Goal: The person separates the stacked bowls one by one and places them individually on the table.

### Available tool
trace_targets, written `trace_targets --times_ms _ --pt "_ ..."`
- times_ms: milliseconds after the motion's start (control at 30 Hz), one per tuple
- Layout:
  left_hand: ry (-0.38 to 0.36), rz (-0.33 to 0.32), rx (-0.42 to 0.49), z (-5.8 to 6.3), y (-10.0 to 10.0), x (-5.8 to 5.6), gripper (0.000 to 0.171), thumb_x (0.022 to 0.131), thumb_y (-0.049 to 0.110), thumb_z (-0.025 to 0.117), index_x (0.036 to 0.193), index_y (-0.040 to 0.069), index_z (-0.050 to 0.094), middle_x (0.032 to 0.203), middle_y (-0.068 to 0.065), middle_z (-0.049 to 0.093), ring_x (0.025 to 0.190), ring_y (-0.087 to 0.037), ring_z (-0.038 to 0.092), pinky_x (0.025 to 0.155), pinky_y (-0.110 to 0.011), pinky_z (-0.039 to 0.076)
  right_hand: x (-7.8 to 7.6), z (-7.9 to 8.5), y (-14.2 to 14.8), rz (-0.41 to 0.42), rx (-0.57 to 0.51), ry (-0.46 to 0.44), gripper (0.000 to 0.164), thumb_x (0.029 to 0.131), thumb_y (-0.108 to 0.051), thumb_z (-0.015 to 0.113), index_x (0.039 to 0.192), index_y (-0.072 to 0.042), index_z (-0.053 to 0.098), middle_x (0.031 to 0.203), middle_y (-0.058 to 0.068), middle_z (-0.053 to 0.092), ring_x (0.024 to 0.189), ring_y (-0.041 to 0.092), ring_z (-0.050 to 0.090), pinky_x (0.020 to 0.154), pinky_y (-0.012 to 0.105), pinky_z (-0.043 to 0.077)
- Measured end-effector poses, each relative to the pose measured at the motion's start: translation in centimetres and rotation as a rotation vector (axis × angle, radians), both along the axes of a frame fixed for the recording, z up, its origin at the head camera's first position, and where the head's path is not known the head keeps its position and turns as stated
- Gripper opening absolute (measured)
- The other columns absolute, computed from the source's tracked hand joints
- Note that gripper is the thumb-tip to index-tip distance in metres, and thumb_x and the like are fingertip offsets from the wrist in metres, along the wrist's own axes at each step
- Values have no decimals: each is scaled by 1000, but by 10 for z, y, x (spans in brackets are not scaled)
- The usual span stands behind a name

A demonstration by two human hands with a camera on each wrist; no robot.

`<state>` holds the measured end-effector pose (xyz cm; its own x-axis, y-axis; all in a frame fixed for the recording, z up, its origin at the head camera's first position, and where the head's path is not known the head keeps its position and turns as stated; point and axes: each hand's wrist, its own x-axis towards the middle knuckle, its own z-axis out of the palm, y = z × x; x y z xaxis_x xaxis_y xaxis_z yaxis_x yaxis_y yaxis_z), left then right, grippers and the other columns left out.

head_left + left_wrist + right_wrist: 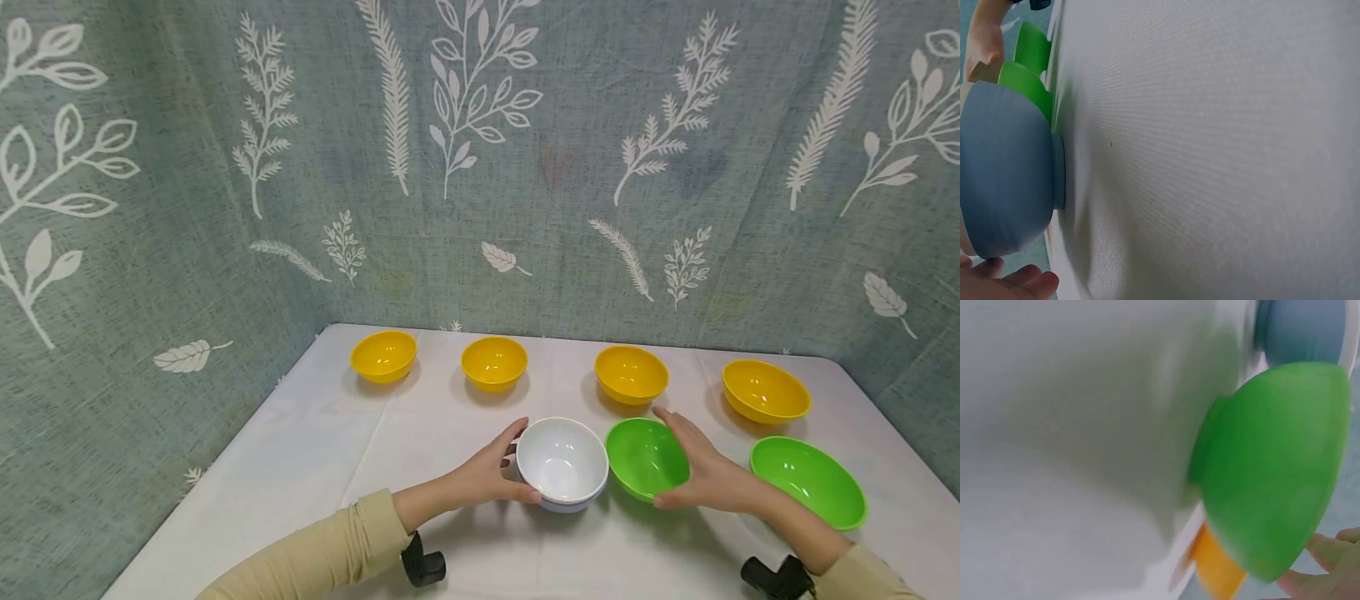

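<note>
A white-lined bowl (pixel 562 458) with a pale blue outside (pixel 1007 169) stands on the table near the middle. My left hand (pixel 491 475) is at its left side, thumb by the front and fingertips by the rear rim. In the left wrist view those fingers (pixel 1038 284) lie close against the bowl; firm contact is unclear. To the right, almost touching the white bowl, sits a green bowl (pixel 641 458). Around its right side my right hand (pixel 708 475) spreads thumb and fingers. The right wrist view, partly blurred, has the fingertips (pixel 1325 547) near the green rim.
Across the back of the table (pixel 300 450) runs a row of yellow bowls (pixel 382 357), (pixel 495 362), (pixel 632 375), (pixel 765 392). A second green bowl (pixel 810 483) stands at the right, beyond my right forearm. A leaf-patterned curtain (pixel 555 167) hangs behind the table.
</note>
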<state>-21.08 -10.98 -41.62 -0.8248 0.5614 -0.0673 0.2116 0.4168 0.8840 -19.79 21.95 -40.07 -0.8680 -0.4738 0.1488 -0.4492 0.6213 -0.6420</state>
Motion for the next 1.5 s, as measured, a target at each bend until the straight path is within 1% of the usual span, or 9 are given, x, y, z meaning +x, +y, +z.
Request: trace_targets --times_ms 200,367,433,633,800,900,1033,1267,1500 --pt "44 -2 7 1 2 0 103 72 33 77 146 6 11 150 -12 20 132 -32 31 105 -45 32 2 10 -18 52 -8 30 109 62 -28 83 140 10 18 144 33 16 128 54 12 96 70 17" --pt "65 2 7 3 5 0 104 71 32 79 146 7 11 151 -11 20 132 -32 31 105 -46 32 2 12 -32 82 8 19 105 62 -29 83 140 7 22 145 28 19 130 52 11 96 71 16" --pt "70 3 -3 3 6 0 106 70 32 79 146 7 10 151 -11 20 133 -31 30 105 -46 32 1 11 -36 91 19 11 103 63 -31 83 140 5 24 145 25 23 131 51 11 97 70 16" --pt "72 12 -56 2 11 0 114 66 37 81 147 10 5 151 -10 15 136 -27 22 108 -51 24 -2 9 -48 129 35 -9 100 65 -33 81 140 5 25 141 16 37 133 48 12 99 68 15" --pt "88 22 -103 3 18 2 118 63 34 84 148 15 3 152 -10 8 137 -29 17 106 -54 24 -2 7 -55 154 44 -5 100 65 -32 81 138 8 26 137 19 40 131 50 15 101 68 6" --pt "116 22 -122 3 21 3 120 62 31 85 147 15 3 153 -9 6 137 -29 16 105 -54 25 -2 7 -57 147 35 -12 100 64 -31 82 138 8 26 137 20 40 131 50 15 101 67 2" --pt "139 28 -124 2 22 3 120 61 29 85 147 13 3 152 -10 8 136 -29 18 105 -53 27 -3 7 -60 132 43 -15 99 64 -32 81 138 6 27 138 19 40 131 49 15 102 67 3" --pt "151 66 -136 2 25 4 121 59 33 86 147 12 6 150 -10 16 130 -27 28 101 -49 34 -6 5 -63 116 62 -32 103 64 -34 81 139 7 24 137 18 40 132 48 15 102 67 5" --pt "163 93 -160 1 25 6 118 60 36 85 147 9 10 149 -9 19 126 -25 31 98 -47 39 -9 3 -66 127 75 -17 105 64 -38 81 139 8 23 134 18 43 132 47 18 103 66 6"
